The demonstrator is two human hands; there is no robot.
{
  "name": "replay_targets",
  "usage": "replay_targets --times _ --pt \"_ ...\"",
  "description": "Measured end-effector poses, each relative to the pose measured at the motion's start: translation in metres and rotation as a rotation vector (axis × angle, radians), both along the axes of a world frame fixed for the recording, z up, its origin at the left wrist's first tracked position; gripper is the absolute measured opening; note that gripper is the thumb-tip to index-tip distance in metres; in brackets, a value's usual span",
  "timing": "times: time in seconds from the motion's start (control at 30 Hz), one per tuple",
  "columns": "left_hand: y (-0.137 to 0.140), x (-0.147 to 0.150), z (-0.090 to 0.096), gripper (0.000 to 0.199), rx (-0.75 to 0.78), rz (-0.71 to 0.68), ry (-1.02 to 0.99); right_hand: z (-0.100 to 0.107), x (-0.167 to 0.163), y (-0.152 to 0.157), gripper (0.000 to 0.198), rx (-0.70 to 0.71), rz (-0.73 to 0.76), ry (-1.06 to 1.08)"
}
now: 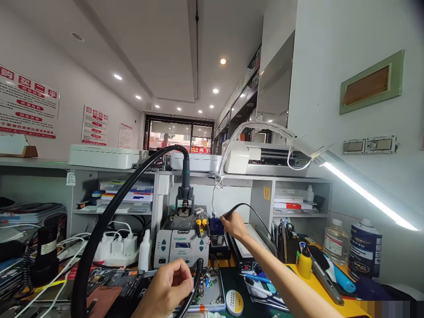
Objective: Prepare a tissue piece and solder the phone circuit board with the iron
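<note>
My right hand reaches forward, its fingers closed round the dark end of a soldering iron, just above a blue holder. A thin black cable arches away from it to the right. Whether its tip sits in the holder is hidden. My left hand is curled, thumb against fingers, low in front of the hot air station. Anything in that pinch is too small or hidden to name. Close beside it runs a thick black hose. The hot air handle rests upright in its cradle.
A tray of small parts, a round yellow-labelled tin and phone boards lie in front. A white bottle and plugs stand left. A yellow bottle stands right, under a lit lamp.
</note>
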State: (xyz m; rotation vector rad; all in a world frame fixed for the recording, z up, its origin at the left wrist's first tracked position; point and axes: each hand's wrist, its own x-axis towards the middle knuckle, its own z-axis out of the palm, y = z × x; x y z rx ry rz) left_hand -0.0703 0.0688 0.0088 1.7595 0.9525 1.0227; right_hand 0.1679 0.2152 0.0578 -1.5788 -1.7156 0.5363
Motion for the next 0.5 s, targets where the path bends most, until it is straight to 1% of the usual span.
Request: replay_targets --times 0.23,0.37,0.5 --pt "-0.007 0.008 0.004 0.027 -0.061 0.053 -0.105 0.0 -0.015 0.012 0.03 0.002 -0.047 -0.147" --pt "-0.01 0.011 0.004 0.028 -0.081 0.076 -0.14 0.004 -0.016 0.005 0.028 0.026 -0.041 -0.183" --pt "-0.012 0.012 0.005 0.03 -0.084 0.077 -0.159 0.009 -0.017 -0.008 0.03 0.074 0.006 -0.177"
